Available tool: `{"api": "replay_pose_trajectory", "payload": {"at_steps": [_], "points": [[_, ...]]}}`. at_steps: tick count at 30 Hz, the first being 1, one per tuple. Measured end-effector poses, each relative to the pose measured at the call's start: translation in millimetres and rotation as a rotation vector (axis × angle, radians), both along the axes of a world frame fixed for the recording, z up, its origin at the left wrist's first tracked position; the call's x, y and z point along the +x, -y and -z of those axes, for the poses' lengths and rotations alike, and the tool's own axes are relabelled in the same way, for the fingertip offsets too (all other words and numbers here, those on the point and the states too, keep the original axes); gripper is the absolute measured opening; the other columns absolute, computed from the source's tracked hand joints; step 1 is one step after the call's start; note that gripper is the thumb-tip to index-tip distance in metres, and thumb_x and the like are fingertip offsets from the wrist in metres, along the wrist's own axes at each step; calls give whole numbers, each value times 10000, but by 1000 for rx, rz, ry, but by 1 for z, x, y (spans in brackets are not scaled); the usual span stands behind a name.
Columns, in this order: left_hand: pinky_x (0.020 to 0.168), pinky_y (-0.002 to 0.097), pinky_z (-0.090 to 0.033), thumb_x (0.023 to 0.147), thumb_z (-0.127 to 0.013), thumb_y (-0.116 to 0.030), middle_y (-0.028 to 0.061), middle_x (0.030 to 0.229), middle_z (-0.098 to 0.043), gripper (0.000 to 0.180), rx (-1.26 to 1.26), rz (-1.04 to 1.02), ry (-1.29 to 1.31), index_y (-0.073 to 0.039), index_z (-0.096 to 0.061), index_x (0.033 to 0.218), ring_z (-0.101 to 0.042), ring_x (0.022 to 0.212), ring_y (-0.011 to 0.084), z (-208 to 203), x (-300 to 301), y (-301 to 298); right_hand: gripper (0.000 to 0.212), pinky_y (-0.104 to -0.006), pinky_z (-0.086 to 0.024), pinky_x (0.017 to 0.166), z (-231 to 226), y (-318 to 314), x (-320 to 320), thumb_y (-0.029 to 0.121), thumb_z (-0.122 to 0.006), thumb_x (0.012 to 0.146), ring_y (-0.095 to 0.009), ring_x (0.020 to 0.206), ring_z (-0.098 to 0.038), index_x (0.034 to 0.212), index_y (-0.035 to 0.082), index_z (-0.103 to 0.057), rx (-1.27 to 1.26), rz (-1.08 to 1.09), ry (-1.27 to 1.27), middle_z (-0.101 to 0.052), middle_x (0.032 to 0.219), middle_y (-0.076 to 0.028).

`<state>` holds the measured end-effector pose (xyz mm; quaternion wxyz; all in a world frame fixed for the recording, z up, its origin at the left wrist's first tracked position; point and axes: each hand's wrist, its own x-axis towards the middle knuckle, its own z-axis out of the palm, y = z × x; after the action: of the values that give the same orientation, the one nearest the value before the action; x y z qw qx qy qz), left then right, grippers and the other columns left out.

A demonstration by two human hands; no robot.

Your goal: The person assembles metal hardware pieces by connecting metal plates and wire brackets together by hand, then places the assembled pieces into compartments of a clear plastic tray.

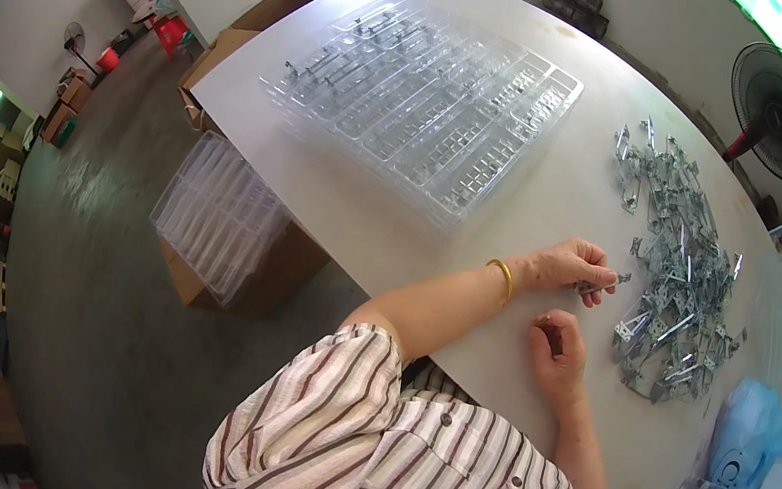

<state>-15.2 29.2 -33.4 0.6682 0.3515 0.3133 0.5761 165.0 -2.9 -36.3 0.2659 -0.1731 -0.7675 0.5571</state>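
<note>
My left hand (570, 267), with a gold bangle at the wrist, pinches a small grey metal bracket (617, 279) between thumb and fingers, just above the table. Closer to my body, my right hand (559, 351) is curled closed near the table top; whatever its fingers hold, if anything, is hidden. To the right of both hands spreads a loose pile of metal brackets (677, 277), some shiny and some dull grey. Further off to the left lies a stack of clear plastic trays (403, 160), its top one with long compartments, several of them bearing rows of metal parts.
The white table (514, 233) has its left edge beside my left elbow. Below that edge, more clear trays (219, 214) sit on a cardboard box (280, 274). A blue plastic bag (747, 434) stands at the right. Behind the pile is a black fan (779, 115).
</note>
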Motion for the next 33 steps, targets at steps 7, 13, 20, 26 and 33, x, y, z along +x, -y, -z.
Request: {"api": "replay_pose_trajectory", "payload": {"at_steps": [7, 13, 20, 26, 33], "points": [[689, 285, -552, 943, -719, -242, 129, 968, -715, 232, -44, -16, 27, -28, -642, 895, -684, 765, 156, 1, 1, 0, 178, -239, -485, 645, -17, -22, 15, -4, -636, 920, -108, 711, -581, 1030, 66, -515, -548, -48, -9, -633, 916, -54], [702, 282, -548, 944, -718, -247, 116, 969, -717, 231, -37, -4, 25, -32, -648, 901, -683, 775, 150, 4, 1, 2, 131, -262, -514, 676, -16, -45, 25, 69, -646, 949, -142, 760, -630, 1020, 57, -536, -760, -215, -35, -657, 921, -95], [722, 278, -549, 947, -714, -249, 104, 983, -719, 225, -56, 10, 2, -36, -653, 905, -681, 793, 145, 8, 1, -4, 194, -277, -511, 620, -16, -42, 24, 136, -695, 933, -175, 714, -618, 1002, 54, -533, -782, -199, -56, -635, 896, -116], [734, 279, -550, 947, -714, -246, 107, 999, -718, 215, -95, 16, -5, -41, -657, 910, -672, 809, 141, -4, 1, 0, 193, -274, -511, 624, -20, -43, 22, 146, -701, 933, -172, 723, -619, 994, 55, -542, -796, -232, -75, -639, 892, -110], [714, 267, -546, 935, -727, -243, 101, 954, -712, 221, -93, 6, -53, -44, -648, 880, -667, 774, 139, -1, 3, -1, 180, -264, -532, 691, -17, -46, 23, 149, -698, 938, -139, 776, -631, 980, 55, -551, -784, -253, -46, -649, 915, -91]]}}
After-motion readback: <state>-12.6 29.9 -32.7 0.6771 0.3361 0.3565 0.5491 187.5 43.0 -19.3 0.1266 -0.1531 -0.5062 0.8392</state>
